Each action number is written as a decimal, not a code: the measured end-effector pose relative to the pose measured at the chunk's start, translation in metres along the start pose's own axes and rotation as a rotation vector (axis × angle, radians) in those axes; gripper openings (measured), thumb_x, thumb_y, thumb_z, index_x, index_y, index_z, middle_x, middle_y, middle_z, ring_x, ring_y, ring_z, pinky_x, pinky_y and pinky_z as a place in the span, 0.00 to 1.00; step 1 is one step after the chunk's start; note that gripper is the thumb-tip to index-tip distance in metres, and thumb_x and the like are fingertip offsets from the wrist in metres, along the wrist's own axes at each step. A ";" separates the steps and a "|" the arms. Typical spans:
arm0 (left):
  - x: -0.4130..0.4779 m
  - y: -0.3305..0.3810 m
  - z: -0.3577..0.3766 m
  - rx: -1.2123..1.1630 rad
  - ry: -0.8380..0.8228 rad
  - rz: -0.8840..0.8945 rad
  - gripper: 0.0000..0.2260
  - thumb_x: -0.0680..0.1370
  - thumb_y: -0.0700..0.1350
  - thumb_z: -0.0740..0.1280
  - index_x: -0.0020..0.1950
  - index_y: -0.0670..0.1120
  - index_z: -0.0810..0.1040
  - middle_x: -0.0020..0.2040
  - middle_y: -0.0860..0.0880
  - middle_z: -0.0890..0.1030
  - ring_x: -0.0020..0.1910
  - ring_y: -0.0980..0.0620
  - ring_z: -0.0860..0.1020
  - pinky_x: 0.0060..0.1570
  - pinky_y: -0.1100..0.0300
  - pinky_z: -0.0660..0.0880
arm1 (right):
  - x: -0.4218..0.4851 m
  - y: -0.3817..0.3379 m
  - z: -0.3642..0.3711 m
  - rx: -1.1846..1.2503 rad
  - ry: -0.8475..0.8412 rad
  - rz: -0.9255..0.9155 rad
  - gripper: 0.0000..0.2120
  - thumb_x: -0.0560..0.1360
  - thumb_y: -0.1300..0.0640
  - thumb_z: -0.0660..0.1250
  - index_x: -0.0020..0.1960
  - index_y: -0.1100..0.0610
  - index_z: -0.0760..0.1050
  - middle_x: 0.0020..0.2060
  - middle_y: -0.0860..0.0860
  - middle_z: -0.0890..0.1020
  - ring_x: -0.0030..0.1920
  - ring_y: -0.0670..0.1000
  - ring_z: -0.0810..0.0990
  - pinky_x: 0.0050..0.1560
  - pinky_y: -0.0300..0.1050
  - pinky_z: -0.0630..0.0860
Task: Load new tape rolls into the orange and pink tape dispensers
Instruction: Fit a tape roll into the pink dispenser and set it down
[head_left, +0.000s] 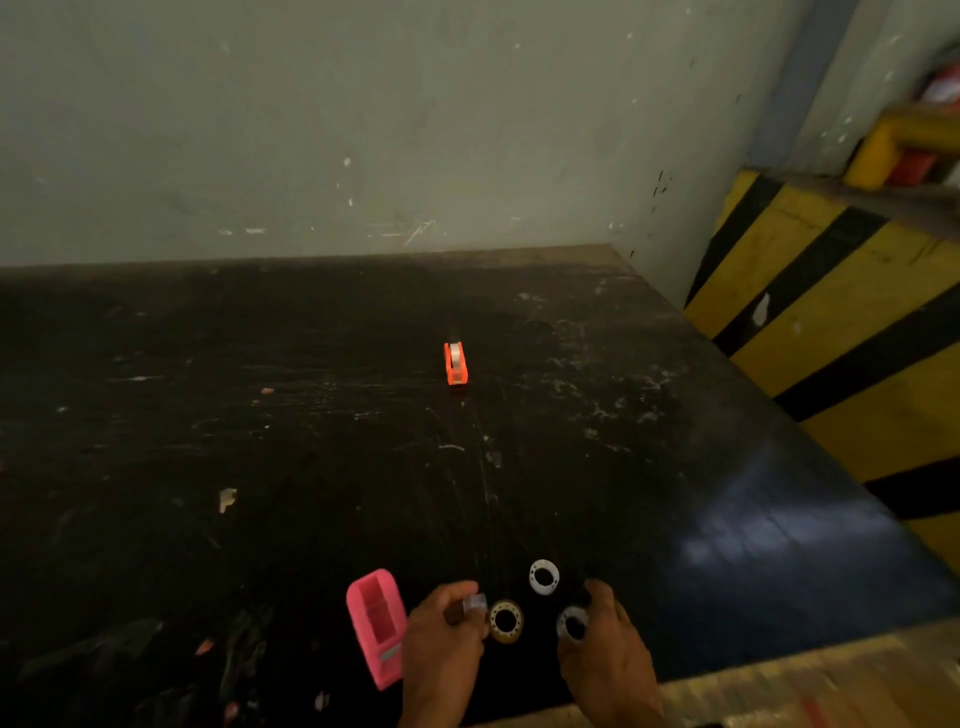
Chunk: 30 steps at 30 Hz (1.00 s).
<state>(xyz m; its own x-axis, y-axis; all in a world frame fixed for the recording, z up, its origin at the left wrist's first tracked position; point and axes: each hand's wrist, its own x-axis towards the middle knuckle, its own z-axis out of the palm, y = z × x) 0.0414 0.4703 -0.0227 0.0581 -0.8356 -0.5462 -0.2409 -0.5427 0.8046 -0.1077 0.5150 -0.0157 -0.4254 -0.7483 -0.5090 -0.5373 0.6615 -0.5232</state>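
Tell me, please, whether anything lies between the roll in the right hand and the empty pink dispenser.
Yes. The left hand, pinching a small clear piece, and a yellowish tape roll flat on the table sit between the right hand with its roll and the pink dispenser.

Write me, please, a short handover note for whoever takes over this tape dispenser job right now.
Hands: left hand pinches a small clear piece at its fingertips; what it is I cannot tell. Right hand holds a clear tape roll.
Things: pink dispenser lies near the front table edge, its bay looking empty. A yellowish roll and a white ring lie flat between the hands. Orange dispenser stands far back.
Done: orange one seems to hold a roll.
Left: load the pink one.
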 end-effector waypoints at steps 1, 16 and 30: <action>-0.001 0.000 -0.002 -0.019 -0.004 0.002 0.11 0.77 0.39 0.68 0.57 0.51 0.79 0.52 0.52 0.81 0.48 0.54 0.81 0.51 0.57 0.80 | -0.003 -0.004 0.002 0.051 0.018 0.005 0.37 0.73 0.59 0.71 0.76 0.50 0.55 0.72 0.52 0.68 0.71 0.52 0.70 0.71 0.51 0.68; -0.020 0.000 -0.089 -0.467 0.001 0.017 0.09 0.75 0.35 0.71 0.53 0.43 0.82 0.49 0.41 0.85 0.51 0.45 0.83 0.52 0.52 0.81 | -0.055 -0.072 0.048 0.720 -0.145 -0.317 0.23 0.70 0.76 0.68 0.55 0.52 0.77 0.53 0.55 0.80 0.51 0.56 0.83 0.41 0.44 0.82; -0.030 0.002 -0.145 -0.575 -0.049 0.042 0.09 0.77 0.34 0.68 0.55 0.43 0.81 0.49 0.43 0.87 0.47 0.50 0.85 0.42 0.59 0.80 | -0.063 -0.104 0.063 0.798 -0.445 -0.406 0.26 0.71 0.74 0.69 0.63 0.51 0.72 0.54 0.59 0.83 0.53 0.61 0.84 0.52 0.56 0.82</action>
<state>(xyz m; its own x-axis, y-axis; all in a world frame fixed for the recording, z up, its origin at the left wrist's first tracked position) 0.1801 0.4821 0.0291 0.0118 -0.8598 -0.5106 0.3243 -0.4797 0.8153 0.0209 0.4966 0.0273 0.0809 -0.9460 -0.3140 0.1341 0.3225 -0.9370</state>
